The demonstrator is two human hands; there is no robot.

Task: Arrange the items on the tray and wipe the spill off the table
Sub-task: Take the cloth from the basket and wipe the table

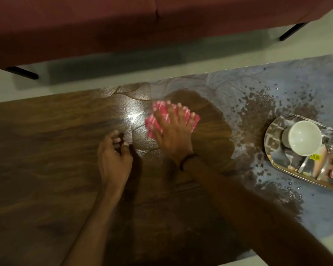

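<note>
Gleaming wet wooden table (46,150), red sofa (85,25) behind (pale floor (325,43))

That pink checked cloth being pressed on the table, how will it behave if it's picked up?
Probably floppy: the pink cloth bunches in folds under the right hand. Likely light, though perhaps damp and heavier, since it lies by the wet spill. It should slide easily on the glossy table.

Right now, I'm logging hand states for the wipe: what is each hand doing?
Left hand: open, fingertips resting on the table, holding nothing.
Right hand: open, fingers spread, pressing the pink cloth.
</note>
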